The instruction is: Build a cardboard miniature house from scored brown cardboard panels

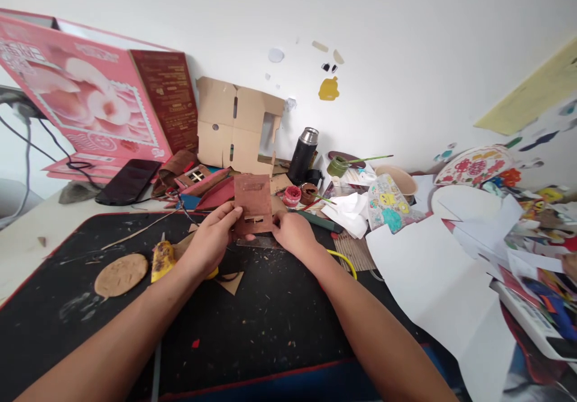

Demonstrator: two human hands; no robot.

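A brown-painted cardboard piece (252, 194), roughly rectangular with a small slot near its lower part, is held upright above the black mat (270, 330). My left hand (219, 234) pinches its left edge, thumb on the near face. At the lower right edge, the closed fingers of my right hand (291, 231) grip the same piece; their tips are partly hidden. A yellow hot glue gun (162, 261) lies beside my left forearm, partly covered by it. Left of that sits a round tan disc (121, 274). Behind the piece stand open jars of red paint (292, 194) and brown paint (309, 193).
Cut cardboard (238, 119) leans on the wall near a black thermos (303, 155). A pink box (99, 95) and a phone (128, 181) are at the left. White paper (419, 270) and piled scraps fill the right. A yellow cable (345, 261) curves past my right wrist.
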